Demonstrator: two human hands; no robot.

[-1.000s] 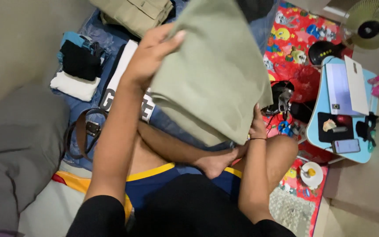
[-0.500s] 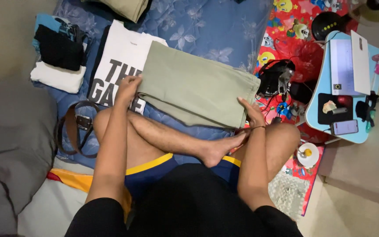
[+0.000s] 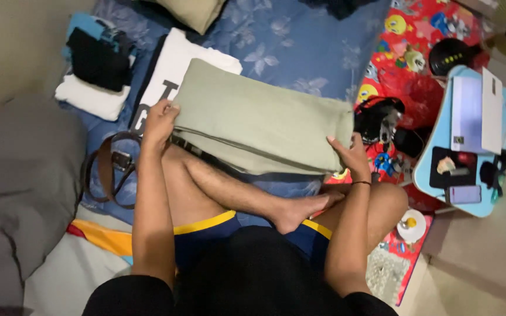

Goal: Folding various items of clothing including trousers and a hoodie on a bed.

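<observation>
1. Thing in hand: folded olive-green garment (image 3: 259,126), looks like trousers or shorts. It lies across the person's crossed legs and the blue floral mattress (image 3: 300,47), long side running L to R, its far L corner overlapping a white printed tee (image 3: 174,64).
2. Left hand (image 3: 159,120): curled onto the garment's L end, thumb on top, fingers tucked under the edge. Closed on the cloth, not flat.
3. Right hand (image 3: 352,155): at the R end, fingers spread and pressed on the near corner, thumb side below. Partly closed; seems to pinch the edge, but the underside is hidden, so can't tell how firm.
4. Handling, my read: soft, light woven fabric, several layers thick, so it'll sag in the middle if lifted by one end only. Not fragile, not slippery. Layers can slide apart and spoil the fold.
5. Where to grip: both short ends, as now, pinching all layers together, or one flat palm beneath the centre w/ the other hand on top.
6. Nearby: brown belt (image 3: 109,169) coiled just L of the left arm; small stack of black and white folded items (image 3: 92,76) further L; headphones (image 3: 382,117) near the right hand; small blue table (image 3: 426,169) w/ phone (image 3: 464,194) at far R.
</observation>
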